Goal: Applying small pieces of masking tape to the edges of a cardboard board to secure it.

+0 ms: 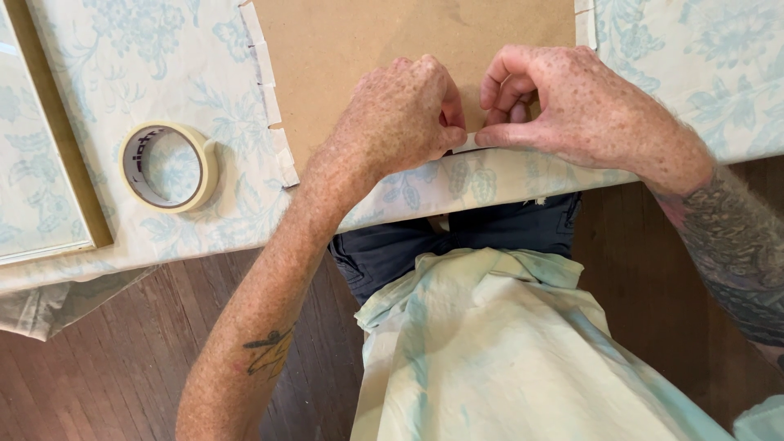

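A brown backing board (367,41) lies on a table under a pale cloth with a blue floral print (212,106). Strips of cream masking tape (269,90) run along the board's left edge. My left hand (400,114) and my right hand (572,102) meet at the board's near edge, fingertips curled and pinching a thin strip of tape (465,145) against the fabric fold. Both hands press at the table's front edge, knuckles up.
A roll of cream masking tape (167,167) lies flat on the cloth at the left. A wooden picture frame (57,147) sits at the far left. Below the table edge are my dark trousers, pale shirt and a dark wooden floor (106,359).
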